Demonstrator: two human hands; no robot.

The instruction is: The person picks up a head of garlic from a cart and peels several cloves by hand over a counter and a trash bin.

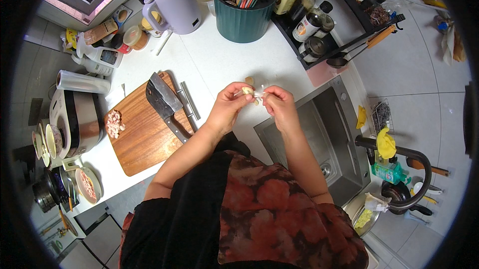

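Note:
My left hand (229, 108) pinches a pale, peeled-looking garlic clove (247, 90) between thumb and fingers, above the white counter. Close beside it, the thumb and forefinger of my right hand (280, 103) grip a thin whitish papery strip (259, 94), which looks like garlic skin. Just beyond my fingertips lies a small tan piece (249, 80), perhaps ginger or garlic. To the left, a cleaver (163, 99) rests on a wooden cutting board (140, 145), with a small heap of diced pinkish meat (115, 124) near the board's left edge.
A steel sink (288, 142) with a dark faucet (409, 153) is at my right. Beyond my hands stand a green utensil holder (243, 20), a lilac kettle (174, 3) and a black rack (275, 22) of bottles. A bowl of chopped meat (98, 185) stands lower left.

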